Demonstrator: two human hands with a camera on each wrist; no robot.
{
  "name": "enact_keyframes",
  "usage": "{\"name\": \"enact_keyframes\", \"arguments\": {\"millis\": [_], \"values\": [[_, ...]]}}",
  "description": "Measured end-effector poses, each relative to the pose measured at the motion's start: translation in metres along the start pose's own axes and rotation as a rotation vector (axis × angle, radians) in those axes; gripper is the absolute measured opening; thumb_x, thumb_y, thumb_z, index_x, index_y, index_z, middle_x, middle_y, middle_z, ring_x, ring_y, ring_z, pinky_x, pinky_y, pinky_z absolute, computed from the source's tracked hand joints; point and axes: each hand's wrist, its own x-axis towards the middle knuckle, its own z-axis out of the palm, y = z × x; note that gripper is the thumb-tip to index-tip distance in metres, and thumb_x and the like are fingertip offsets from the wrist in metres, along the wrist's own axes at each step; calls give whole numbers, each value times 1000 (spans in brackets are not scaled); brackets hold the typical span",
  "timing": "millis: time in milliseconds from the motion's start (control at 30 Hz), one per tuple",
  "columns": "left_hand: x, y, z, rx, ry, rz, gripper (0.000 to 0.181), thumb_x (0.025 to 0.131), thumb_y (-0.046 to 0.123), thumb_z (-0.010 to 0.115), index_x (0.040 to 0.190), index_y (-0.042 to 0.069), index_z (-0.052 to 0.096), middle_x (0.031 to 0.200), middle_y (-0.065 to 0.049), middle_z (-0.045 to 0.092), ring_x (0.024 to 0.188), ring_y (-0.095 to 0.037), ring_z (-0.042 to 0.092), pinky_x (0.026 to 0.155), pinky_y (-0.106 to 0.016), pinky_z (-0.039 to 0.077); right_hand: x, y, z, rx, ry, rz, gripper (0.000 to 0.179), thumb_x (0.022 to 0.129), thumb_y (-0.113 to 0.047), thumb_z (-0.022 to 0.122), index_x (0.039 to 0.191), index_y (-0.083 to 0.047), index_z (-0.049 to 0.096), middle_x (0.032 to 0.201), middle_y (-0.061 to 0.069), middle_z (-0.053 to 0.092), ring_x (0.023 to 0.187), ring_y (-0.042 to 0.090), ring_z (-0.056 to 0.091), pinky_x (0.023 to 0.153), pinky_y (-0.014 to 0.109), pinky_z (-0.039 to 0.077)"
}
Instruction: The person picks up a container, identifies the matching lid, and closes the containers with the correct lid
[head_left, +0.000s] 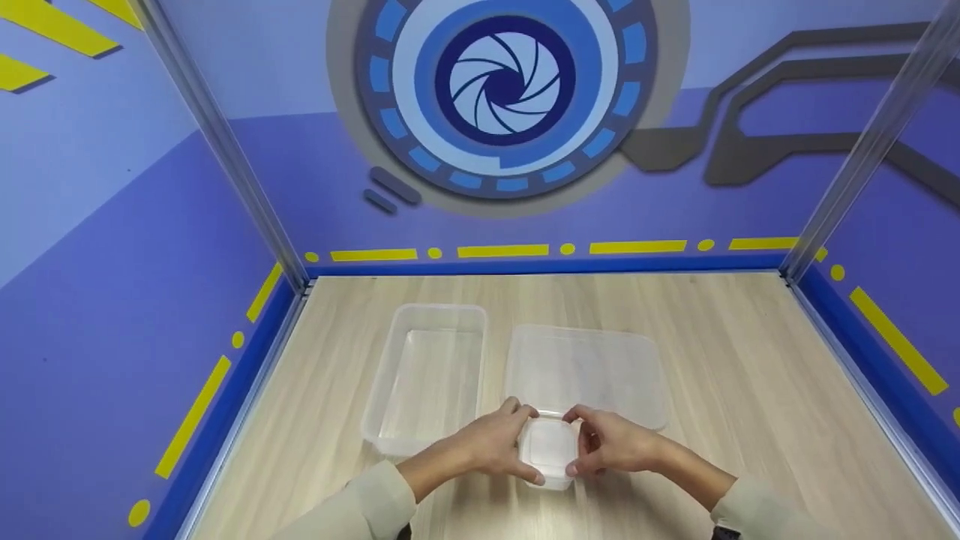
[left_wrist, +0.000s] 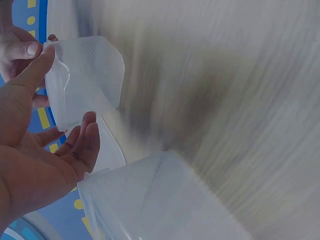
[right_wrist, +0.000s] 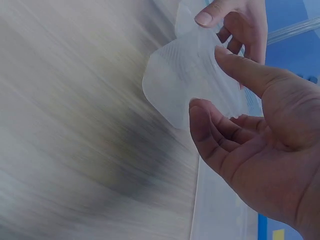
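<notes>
A small translucent plastic food container (head_left: 549, 448), its lid on top, is between my two hands near the front of the table. My left hand (head_left: 487, 444) grips its left side, thumb at the near corner and fingers at the far one. On the opposite side my right hand (head_left: 621, 444) holds it the same way, thumb and fingertips at the right edge. The left wrist view shows the container's ribbed side (left_wrist: 90, 75) between both hands. Seen from the right wrist, the container (right_wrist: 172, 82) overlaps the fingertips.
To the left stands a larger open rectangular plastic container (head_left: 385, 375). A big flat translucent lid (head_left: 589, 367) lies on the wooden table (head_left: 735, 360) just beyond my hands. Printed blue-purple panels (head_left: 285, 180) with metal corner posts enclose the back and sides.
</notes>
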Motion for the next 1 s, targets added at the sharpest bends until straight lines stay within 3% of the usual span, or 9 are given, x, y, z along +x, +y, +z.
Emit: {"name": "enact_keyframes", "arguments": {"millis": [233, 633, 1000], "values": [[0, -1, 2, 115, 48, 48, 95, 76, 64, 89, 148, 14, 53, 121, 4, 53, 96, -6, 54, 78, -24, 52, 2, 3, 4, -179, 14, -105, 83, 82, -31, 94, 146, 0, 51, 91, -1, 67, 82, 20, 65, 69, 23, 51], [-4, 5, 8, 280, 74, 64, 94, 78, 68, 85, 147, 12, 56, 124, 2, 56, 101, -11, 55, 79, -28, 55, -1, 9, 11, -267, 35, -148, 93, 84, -48, 88, 148, 6, 50, 86, -2, 66, 77, 16, 64, 63, 21, 50], [-5, 15, 6, 309, 77, 20, 95, 77, 67, 85, 147, 11, 55, 130, 0, 57, 105, -14, 59, 82, -30, 56, -1, 10, 9, -280, 23, -141, 97, 88, -48, 85, 153, 10, 42, 89, -5, 66, 77, 12, 64, 66, 22, 52]]}}
